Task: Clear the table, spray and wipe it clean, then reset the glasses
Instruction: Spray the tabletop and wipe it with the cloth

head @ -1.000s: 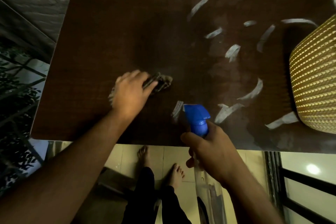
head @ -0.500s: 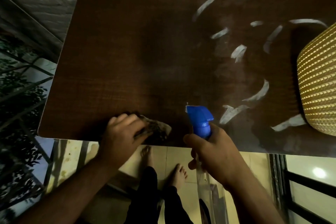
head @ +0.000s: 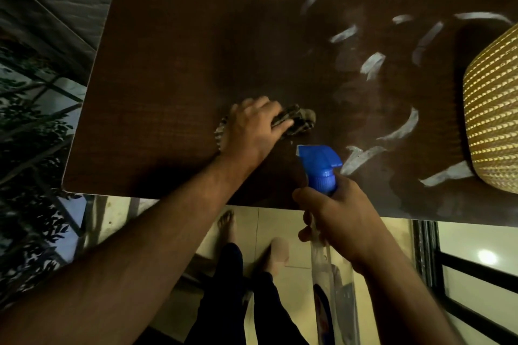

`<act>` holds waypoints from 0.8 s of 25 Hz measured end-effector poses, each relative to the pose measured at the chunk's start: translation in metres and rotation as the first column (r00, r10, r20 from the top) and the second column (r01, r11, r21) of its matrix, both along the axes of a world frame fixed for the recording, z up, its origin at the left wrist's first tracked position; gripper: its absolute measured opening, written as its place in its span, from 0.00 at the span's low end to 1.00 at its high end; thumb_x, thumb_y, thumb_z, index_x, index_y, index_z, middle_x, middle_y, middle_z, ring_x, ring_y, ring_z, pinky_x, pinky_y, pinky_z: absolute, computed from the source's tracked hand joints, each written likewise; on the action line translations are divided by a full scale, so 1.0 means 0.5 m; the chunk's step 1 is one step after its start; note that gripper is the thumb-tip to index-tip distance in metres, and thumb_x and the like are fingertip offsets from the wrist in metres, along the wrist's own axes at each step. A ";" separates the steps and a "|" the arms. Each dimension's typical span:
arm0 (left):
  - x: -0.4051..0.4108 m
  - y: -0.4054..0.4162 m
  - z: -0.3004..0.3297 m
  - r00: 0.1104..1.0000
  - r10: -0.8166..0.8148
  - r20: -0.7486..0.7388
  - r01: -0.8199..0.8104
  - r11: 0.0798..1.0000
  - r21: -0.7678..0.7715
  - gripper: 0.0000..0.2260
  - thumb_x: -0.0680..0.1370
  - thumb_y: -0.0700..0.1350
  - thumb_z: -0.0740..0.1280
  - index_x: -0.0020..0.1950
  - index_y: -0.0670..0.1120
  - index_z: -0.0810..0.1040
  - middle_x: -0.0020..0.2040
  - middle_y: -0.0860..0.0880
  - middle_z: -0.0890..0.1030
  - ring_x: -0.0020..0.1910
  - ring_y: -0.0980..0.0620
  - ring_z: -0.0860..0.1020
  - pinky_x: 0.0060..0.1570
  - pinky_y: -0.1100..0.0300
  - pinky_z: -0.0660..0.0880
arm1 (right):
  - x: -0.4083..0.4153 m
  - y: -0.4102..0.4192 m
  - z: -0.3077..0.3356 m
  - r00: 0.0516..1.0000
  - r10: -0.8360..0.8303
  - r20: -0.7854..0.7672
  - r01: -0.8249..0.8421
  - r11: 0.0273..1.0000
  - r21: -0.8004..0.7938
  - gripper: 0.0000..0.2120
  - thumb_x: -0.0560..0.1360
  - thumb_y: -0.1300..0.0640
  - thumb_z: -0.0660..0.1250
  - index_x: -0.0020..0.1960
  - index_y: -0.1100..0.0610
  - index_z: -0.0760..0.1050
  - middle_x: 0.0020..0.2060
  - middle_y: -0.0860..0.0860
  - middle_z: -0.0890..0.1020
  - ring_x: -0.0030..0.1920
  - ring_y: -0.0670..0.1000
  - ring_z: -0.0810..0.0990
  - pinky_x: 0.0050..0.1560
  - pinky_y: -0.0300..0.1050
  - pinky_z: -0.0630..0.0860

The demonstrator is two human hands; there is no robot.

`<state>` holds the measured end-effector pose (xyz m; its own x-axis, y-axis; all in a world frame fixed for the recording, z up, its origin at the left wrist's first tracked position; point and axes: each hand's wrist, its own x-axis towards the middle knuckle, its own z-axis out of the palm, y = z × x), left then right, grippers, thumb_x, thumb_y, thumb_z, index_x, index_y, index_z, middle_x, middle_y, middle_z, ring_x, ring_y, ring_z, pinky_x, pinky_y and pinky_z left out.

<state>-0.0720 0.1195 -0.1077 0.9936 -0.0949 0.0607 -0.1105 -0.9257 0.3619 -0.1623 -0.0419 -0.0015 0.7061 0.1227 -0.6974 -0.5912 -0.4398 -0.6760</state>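
Left hand lies on a crumpled striped cloth, thumb and fingers curled onto it, pressing it to the table near the middle of the near half. Cloth is bunched, dark-and-light stripes, poking out on both sides of the hand.

Right hand is clamped round the neck of a spray bottle — blue plastic trigger head, ribbed collar, nozzle pointing left toward the cloth. Bottle body is clear plastic and hangs below the near table edge; it carries a label, print unreadable.

Table top is dark brown, flat, fine woven-looking grain, rounded near-left corner. Right half shows pale curved streaks and a dull smeared film; left half looks matte and even.

At the right edge — a yellow chair with a bumpy lattice texture overlaps the table's right side and casts a shadow on it.

Below the near edge: pale floor tiles, the person's bare feet and dark trousers. Left of the table are a railing and foliage; far left, a grey textured surface. Near right, dark rail bars with a light reflection.
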 end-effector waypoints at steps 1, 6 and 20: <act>-0.026 0.003 -0.001 0.999 -0.050 0.005 0.050 0.999 -0.010 0.15 0.78 0.57 0.61 0.55 0.48 0.78 0.51 0.48 0.78 0.51 0.47 0.75 0.49 0.54 0.65 | 0.002 0.000 -0.001 1.000 0.001 0.006 -0.001 1.000 0.003 0.06 0.74 0.55 0.68 0.49 0.46 0.72 0.34 0.52 0.81 0.31 0.53 0.84 0.42 0.54 0.82; -0.170 0.016 0.007 0.978 -0.188 -0.091 0.188 0.982 -0.009 0.15 0.73 0.56 0.62 0.55 0.51 0.78 0.49 0.52 0.78 0.48 0.51 0.74 0.50 0.55 0.66 | 0.008 0.005 -0.003 0.999 0.031 0.008 -0.032 0.999 0.026 0.05 0.75 0.53 0.67 0.49 0.49 0.73 0.33 0.51 0.81 0.30 0.51 0.83 0.36 0.45 0.80; -0.158 0.116 -0.005 0.812 -0.583 -0.028 0.584 0.810 0.050 0.10 0.73 0.51 0.65 0.52 0.52 0.81 0.48 0.52 0.79 0.48 0.51 0.74 0.46 0.53 0.68 | 0.045 0.007 -0.020 0.998 0.043 0.035 -0.045 0.997 0.066 0.09 0.74 0.51 0.69 0.52 0.50 0.73 0.41 0.58 0.83 0.38 0.60 0.84 0.42 0.57 0.82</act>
<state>-0.1509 0.1774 -0.1101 0.7507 -0.6600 0.0278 -0.6326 -0.7061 0.3182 -0.1397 -0.0382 -0.0114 0.7218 0.1999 -0.6626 -0.5486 -0.4184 -0.7239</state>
